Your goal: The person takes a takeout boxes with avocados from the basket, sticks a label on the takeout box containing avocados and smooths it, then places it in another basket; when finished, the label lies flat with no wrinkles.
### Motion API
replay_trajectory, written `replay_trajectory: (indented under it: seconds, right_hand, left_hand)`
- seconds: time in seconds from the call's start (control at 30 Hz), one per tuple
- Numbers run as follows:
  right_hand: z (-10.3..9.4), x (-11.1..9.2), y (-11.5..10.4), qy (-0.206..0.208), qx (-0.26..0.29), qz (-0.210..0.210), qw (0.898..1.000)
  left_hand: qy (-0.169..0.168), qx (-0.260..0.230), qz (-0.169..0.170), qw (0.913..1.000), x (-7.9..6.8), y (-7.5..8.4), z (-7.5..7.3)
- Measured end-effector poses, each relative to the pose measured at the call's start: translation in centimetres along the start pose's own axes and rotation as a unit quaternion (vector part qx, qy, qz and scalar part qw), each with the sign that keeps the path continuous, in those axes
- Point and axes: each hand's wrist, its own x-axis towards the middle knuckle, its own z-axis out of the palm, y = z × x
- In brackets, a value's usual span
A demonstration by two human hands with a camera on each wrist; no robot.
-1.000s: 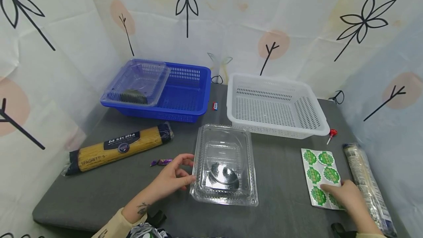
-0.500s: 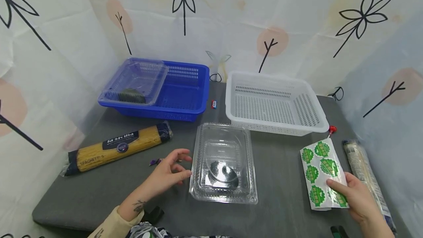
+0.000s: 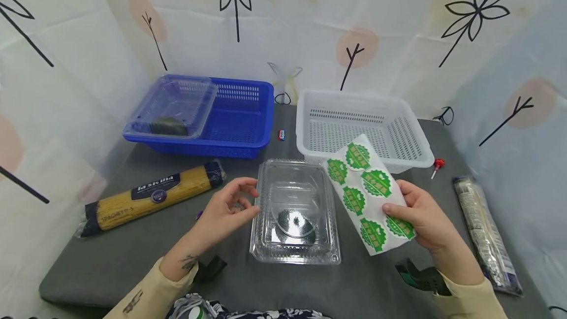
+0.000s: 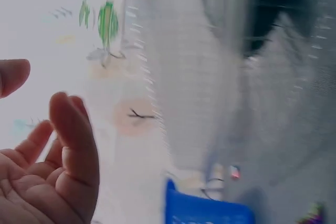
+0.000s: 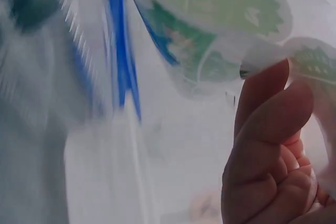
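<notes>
My right hand (image 3: pixel 427 215) pinches a white sheet of green round stickers (image 3: pixel 354 200), thumb on the front and fingers behind. The sheet is raised off the table, its upper end overlapping the white basket in the head view. In the right wrist view the fingers (image 5: pixel 273 114) press the back of the sticker sheet (image 5: pixel 220 3). My left hand (image 3: pixel 228 209) holds nothing; its fingers are loosely bent beside the left edge of a clear plastic clamshell container (image 3: pixel 294 210). That container lies closed on the table, with a dark round shape showing in it.
At the back stand a blue basket (image 3: pixel 241 122), bearing another clear container (image 3: pixel 177 105), and a white basket (image 3: pixel 367 127). A spaghetti packet (image 3: pixel 152 196) lies left, a long silvery packet (image 3: pixel 485 235) right. Small sweets include a red lollipop (image 3: pixel 437 165).
The right hand has lifted the sticker sheet from the table's right side and carried it left towards the clear container. The left hand has drawn slightly off the container's edge and up.
</notes>
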Motion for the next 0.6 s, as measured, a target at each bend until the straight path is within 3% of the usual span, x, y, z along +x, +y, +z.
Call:
replay_trajectory:
  seconds: [0.13,0.3,0.37,0.5,0.6]
  right_hand:
    - [3.0,2.3,-0.4,-0.054,0.005,-0.019,0.998]
    - [6.2,4.0,-0.5,-0.074,-0.015,-0.021,0.997]
    - [7.2,4.5,-0.4,-0.079,-0.022,-0.014,0.997]
    - [8.4,5.0,-0.3,-0.103,-0.034,-0.002,0.994]
    - [8.7,5.0,-0.3,-0.127,-0.037,-0.001,0.991]
  left_hand:
    - [0.013,0.032,0.108,0.9936,0.9,1.7,0.9]
    - [0.022,0.092,0.247,0.9644,2.0,3.1,1.9]
    - [0.039,0.129,0.275,0.9520,2.4,3.4,2.0]
    - [0.083,0.216,0.288,0.9293,3.0,3.6,1.9]
    - [0.095,0.264,0.306,0.9098,3.3,3.7,1.7]
